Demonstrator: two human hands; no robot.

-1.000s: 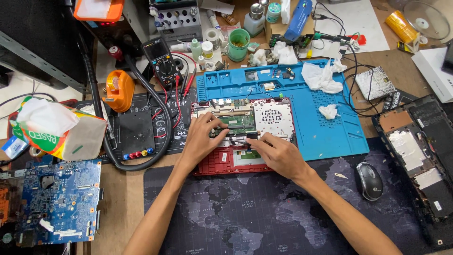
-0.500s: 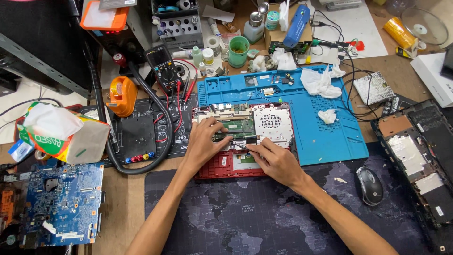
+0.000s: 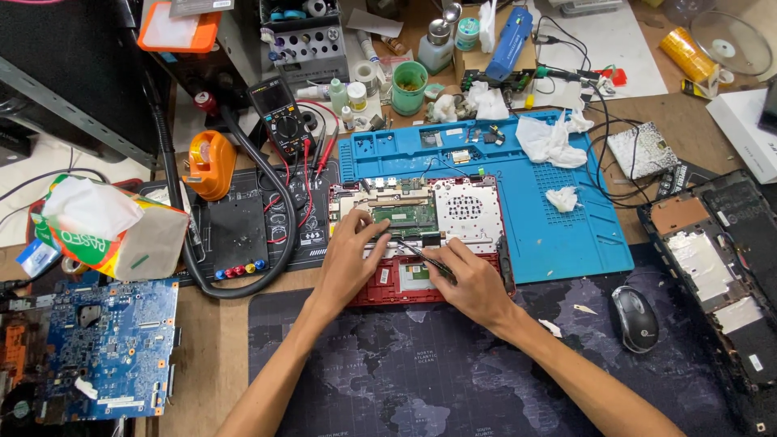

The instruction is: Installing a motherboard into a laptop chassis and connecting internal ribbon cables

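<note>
A small opened red laptop (image 3: 421, 279) lies on the desk with its green circuit board (image 3: 405, 218) and silver shield exposed. My left hand (image 3: 350, 259) rests flat on the laptop's left part, fingers spread toward the board. My right hand (image 3: 469, 279) grips thin black tweezers (image 3: 417, 251), whose tips point left toward the lower edge of the board, close to my left fingertips.
A blue repair mat (image 3: 558, 235) lies under and right of the laptop. A black mouse (image 3: 633, 317), a dismantled black laptop shell (image 3: 720, 267), a blue motherboard (image 3: 105, 348), a tissue box (image 3: 113, 226), a multimeter (image 3: 279, 113) and a black hose (image 3: 243, 283) surround the work area.
The view has shifted slightly. Both hands stay on the red laptop, with the tweezers still at the board's lower edge.
</note>
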